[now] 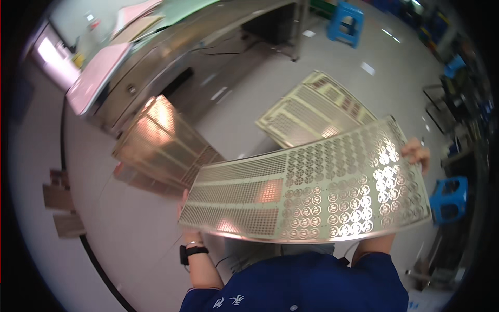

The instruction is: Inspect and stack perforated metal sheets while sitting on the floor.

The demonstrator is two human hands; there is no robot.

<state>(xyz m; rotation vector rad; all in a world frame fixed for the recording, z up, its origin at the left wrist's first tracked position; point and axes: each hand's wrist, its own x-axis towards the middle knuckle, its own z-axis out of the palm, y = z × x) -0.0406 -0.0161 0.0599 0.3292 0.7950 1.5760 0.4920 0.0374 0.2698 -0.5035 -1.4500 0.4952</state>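
Note:
A large, thin circuit panel (pixel 306 192) spans the space in front of my body, bowed and slightly tilted. Rows of shiny round patterns cover its right part, and fine grids its left. My right hand (pixel 417 155) grips the right edge, fingers curled over it. At the left edge my left hand (pixel 184 205) holds the panel too, though most of its fingers are hidden behind the sheet. Just beyond it on the left is a stack of similar copper-toned panels (pixel 169 135). Another patterned stack (pixel 317 112) lies farther off, its near side partly covered by the held panel.
A metal workbench (pixel 156 57) bearing pink and green sheets (pixel 99 78) runs along the far left. Blue stools (pixel 347 25) stand at the far right and near right. Brown cardboard pieces (pixel 57 197) sit at the left. Dark equipment (pixel 455 109) lines the right side.

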